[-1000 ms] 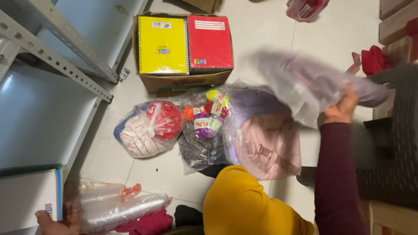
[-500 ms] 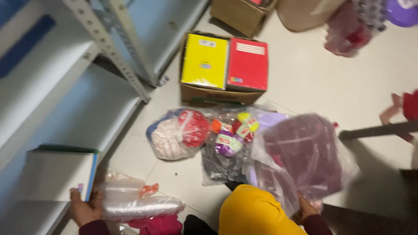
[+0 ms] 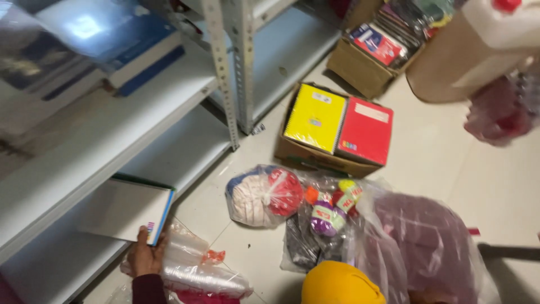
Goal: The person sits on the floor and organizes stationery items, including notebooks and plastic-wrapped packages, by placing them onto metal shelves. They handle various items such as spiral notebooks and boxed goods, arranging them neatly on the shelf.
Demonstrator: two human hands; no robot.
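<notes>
The left hand (image 3: 145, 256) curls its fingers around the bagged stack of clear cups (image 3: 191, 267) on the floor beside the shelf (image 3: 84, 146); the right hand's grip can't be told; better lift from underneath so the thin bag doesn't split

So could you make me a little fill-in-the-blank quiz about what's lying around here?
1. The left hand rests by the corner of a white ____ on the bottom shelf.
2. In the open box, beside the yellow notebook, lies a ____ one.
3. The clear bag holds small balls of ____.
4. The shelf posts are made of grey ____.

Missing words: notebook; red; yarn; metal
</notes>
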